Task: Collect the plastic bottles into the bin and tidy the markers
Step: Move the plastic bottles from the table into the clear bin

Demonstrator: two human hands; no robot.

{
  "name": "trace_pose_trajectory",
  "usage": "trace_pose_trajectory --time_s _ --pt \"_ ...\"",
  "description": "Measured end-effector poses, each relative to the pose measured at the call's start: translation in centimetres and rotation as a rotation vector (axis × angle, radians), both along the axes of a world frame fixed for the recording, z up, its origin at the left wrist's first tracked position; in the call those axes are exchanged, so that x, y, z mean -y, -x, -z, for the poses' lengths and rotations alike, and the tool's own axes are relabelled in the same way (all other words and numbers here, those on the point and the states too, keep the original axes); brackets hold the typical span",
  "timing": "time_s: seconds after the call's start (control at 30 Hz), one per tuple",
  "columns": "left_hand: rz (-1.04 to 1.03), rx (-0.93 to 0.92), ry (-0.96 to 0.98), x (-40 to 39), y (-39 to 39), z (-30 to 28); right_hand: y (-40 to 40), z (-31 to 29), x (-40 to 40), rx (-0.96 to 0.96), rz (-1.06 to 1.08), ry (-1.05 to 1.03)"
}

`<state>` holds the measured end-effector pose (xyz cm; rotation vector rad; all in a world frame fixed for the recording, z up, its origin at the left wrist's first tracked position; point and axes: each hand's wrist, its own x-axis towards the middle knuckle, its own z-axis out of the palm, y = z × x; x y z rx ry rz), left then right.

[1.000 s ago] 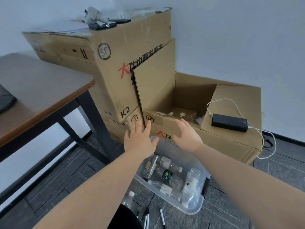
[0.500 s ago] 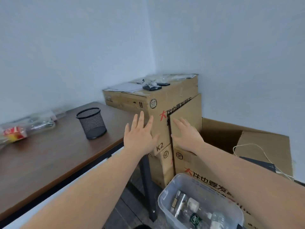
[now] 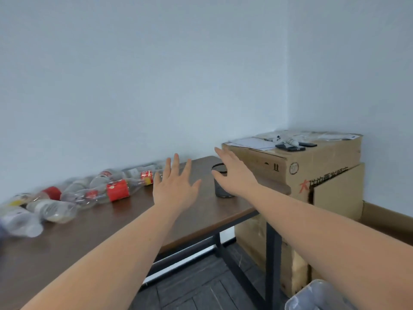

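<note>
Bottles: plastic bottles lie on their sides in a blurred row along the wall edge of the table, at 9 o'clock from both hands.
Left grip: left hand has fingers spread, empty, above the table.
Right grip: right hand is flat and spread, empty, in front of the mesh cup.
Bin: clear bin has slid to 5 o'clock, only its rim showing.
Change: view has swung up from the floor and bin to the table; hands have lifted with it.
Meaning: probably the next load of bottles is about to be fetched.
Markers: none visible.
</note>
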<state>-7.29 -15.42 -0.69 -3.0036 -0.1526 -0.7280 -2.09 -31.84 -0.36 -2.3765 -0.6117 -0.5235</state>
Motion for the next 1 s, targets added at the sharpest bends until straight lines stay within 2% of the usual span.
trace_pose_trajectory --time_s 0.23,0.53,0.77,1.0 --pt "-0.192 -0.007 0.031 -11.6 0.4 0.5 -2.5 0.5 -13.6 0.018 -0.188 0.088" --pt "-0.393 -0.001 0.082 -26.0 -0.9 2.6 -7.7 3.3 -29.0 0.059 -0.325 0.229" --pt "-0.44 -0.002 0.077 -31.9 -3.1 3.1 -11.6 4.6 -36.2 0.089 -0.335 0.383" --pt "-0.483 -0.012 0.101 -35.6 -4.7 2.8 -14.4 5.1 -39.5 0.048 -0.32 0.551"
